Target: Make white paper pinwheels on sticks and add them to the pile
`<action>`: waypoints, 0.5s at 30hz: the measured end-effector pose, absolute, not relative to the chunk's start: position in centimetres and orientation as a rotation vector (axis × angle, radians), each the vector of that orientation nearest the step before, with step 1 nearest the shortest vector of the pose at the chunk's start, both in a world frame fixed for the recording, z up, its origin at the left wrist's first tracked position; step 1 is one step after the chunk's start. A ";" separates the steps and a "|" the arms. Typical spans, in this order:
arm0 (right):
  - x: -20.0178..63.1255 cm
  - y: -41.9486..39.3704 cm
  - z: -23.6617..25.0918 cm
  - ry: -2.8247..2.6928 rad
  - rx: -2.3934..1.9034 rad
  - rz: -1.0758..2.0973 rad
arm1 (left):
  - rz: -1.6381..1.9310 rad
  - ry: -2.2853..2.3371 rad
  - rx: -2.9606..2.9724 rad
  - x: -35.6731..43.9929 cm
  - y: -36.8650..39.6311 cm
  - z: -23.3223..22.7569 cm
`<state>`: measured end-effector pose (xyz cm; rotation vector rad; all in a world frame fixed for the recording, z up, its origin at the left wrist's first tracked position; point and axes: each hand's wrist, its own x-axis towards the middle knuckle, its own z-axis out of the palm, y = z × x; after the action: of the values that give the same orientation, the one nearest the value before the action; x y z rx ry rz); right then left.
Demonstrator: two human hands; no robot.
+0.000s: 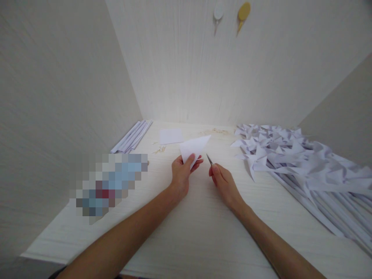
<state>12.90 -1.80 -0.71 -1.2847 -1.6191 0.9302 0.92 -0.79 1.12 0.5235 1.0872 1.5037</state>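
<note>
My left hand (182, 175) is closed on a folded white sheet of paper (193, 147), thumb on top and fingers beneath. The paper has a triangular outline, with one sharp corner pointing up and right. Just to the right, my right hand (223, 181) grips a small pointed metal tool (209, 159). Only its narrow grey tip shows; the fingers hide the rest, so I cannot tell its exact kind. The tip points up and left towards the paper, with a gap between them.
Many white paper pinwheels (270, 151) on paper sticks lie heaped at right. Rolled paper sticks (132, 137) and a flat white sheet (171, 136) lie behind at left. Small tan bits (161, 149) are scattered nearby. A pixelated object (116, 186) lies left. Two hooks (243, 13) hang on the wall.
</note>
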 end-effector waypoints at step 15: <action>14.1 -0.6 0.3 -0.684 -0.762 1.502 | 1.007 1.066 1.456 0.2 -0.9 0.3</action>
<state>14.14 -0.62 0.27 -0.7618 -0.6845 1.5024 0.20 -0.93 0.34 1.4555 1.0664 1.0068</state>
